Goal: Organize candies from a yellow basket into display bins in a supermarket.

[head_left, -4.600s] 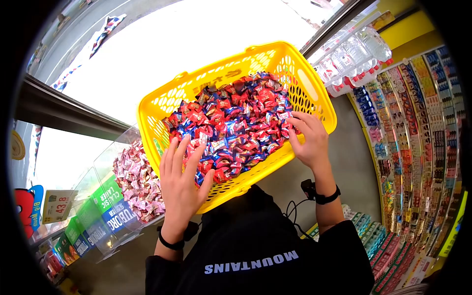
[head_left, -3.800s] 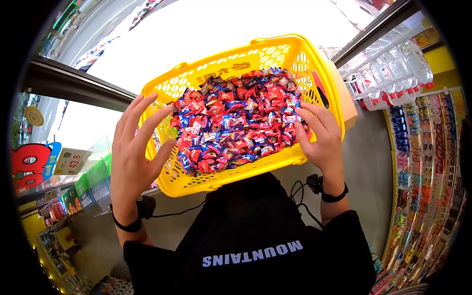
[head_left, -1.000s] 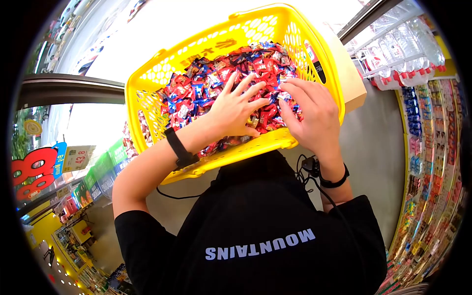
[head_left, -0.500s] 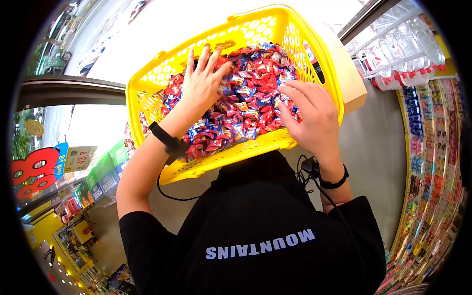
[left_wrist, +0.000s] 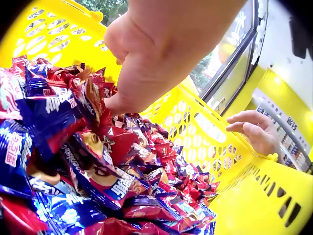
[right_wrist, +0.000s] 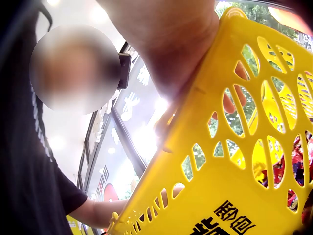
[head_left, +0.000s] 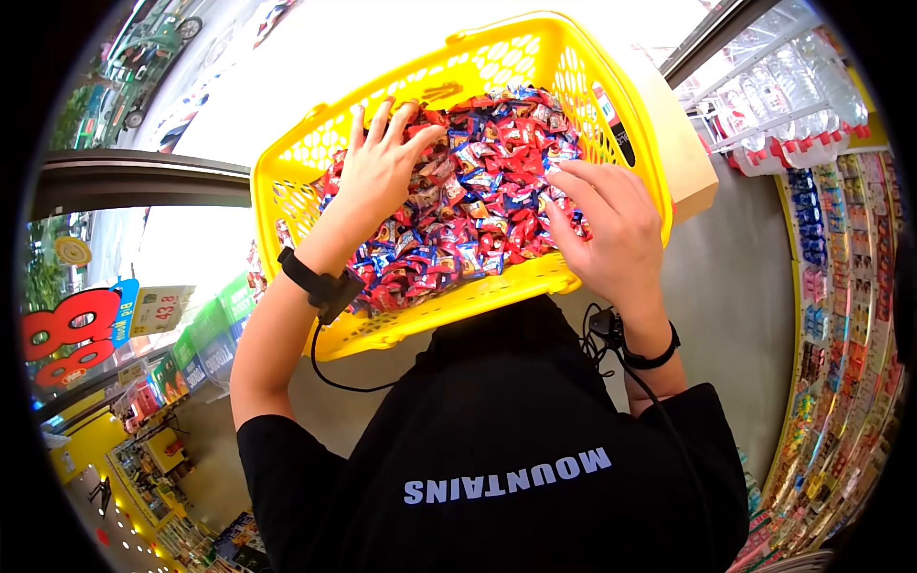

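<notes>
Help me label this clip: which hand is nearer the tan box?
Right. The right hand is near the right rim of the yellow basket, with the tan box just beyond; the left hand is farther, at the candies toward the basket's left side.

Daylight from outside burned white beyond the yellow basket (head_left: pixel 458 310); fisheye distortion bowed the shelves (head_left: pixel 845 334), and glare hazed the right wrist view.

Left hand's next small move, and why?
Probably a light levelling sweep by the left hand through the shiny red-and-blue wrapped candies in the yellow perforated plastic basket: it is spread over their far-left part, and their surface looks uneven.
</notes>
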The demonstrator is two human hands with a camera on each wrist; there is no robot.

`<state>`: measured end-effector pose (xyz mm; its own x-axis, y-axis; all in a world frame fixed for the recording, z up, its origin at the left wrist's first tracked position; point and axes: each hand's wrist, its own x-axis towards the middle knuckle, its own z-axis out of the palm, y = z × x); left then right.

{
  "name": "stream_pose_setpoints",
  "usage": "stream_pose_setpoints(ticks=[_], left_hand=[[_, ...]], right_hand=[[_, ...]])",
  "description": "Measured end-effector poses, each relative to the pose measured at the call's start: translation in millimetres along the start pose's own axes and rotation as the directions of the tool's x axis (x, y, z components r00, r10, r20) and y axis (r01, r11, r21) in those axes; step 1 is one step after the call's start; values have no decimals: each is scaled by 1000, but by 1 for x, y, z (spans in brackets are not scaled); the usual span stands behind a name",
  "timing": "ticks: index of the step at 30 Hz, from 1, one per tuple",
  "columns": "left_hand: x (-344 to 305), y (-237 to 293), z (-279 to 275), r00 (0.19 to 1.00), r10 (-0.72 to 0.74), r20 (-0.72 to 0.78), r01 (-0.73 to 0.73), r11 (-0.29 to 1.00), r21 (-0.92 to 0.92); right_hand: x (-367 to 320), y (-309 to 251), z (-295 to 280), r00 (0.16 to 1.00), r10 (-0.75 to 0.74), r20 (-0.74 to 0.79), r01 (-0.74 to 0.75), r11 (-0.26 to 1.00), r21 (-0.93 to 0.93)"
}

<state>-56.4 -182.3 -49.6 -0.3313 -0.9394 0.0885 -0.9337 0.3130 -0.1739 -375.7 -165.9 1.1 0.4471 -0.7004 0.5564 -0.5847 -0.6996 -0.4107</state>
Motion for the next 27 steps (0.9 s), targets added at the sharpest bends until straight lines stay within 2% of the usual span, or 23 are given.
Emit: stream_pose_setpoints(ticks=[3, 5, 8, 11, 12, 15, 16, 19, 23, 24, 27], left_hand=[[1, 1, -2, 996, 84, -38, -86, 995, -58], [2, 8, -12, 994, 75, 82, -68, 993, -94], [-1, 5, -7, 987, 128, 95, -115, 985, -132], [-4, 11, -3, 995, 68, 73, -62, 994, -86], [-3, 14, -9, 993, 51, 111, -40, 995, -91], [-1, 18, -5, 986, 48, 160, -46, 999, -19], [-1, 19, 2, 992, 36, 122, -32, 999, -34], [-2, 19, 3, 983, 23, 185, -18, 999, -27], [-2, 20, 7, 986, 40, 159, -36, 999, -24], [-1, 19, 2, 991, 47, 122, -38, 996, -75], [1, 13, -33, 983, 37, 177, 3, 975, -222]], right_hand=[[1, 0, 0, 1000, 3, -2, -3, 1000, 6], [0, 0, 1, 1000, 3, -4, -3, 1000, 8], [1, 1, 1, 1000, 4, -6, -4, 1000, 9], [1, 1, 0, 1000, 7, -4, -7, 1000, 14], [1, 1, 0, 1000, 9, -4, -9, 1000, 15], [2, 0, 0, 1000, 11, -5, -11, 1000, 16], [2, 0, 0, 1000, 11, -5, -11, 1000, 15], [2, 0, 0, 1000, 12, -4, -12, 1000, 15], [3, -1, -2, 1000, 7, 0, -7, 1000, 22], [3, -1, -2, 1000, 7, 1, -7, 1000, 25], [2, -1, -3, 1000, 6, 2, -6, 1000, 27]])
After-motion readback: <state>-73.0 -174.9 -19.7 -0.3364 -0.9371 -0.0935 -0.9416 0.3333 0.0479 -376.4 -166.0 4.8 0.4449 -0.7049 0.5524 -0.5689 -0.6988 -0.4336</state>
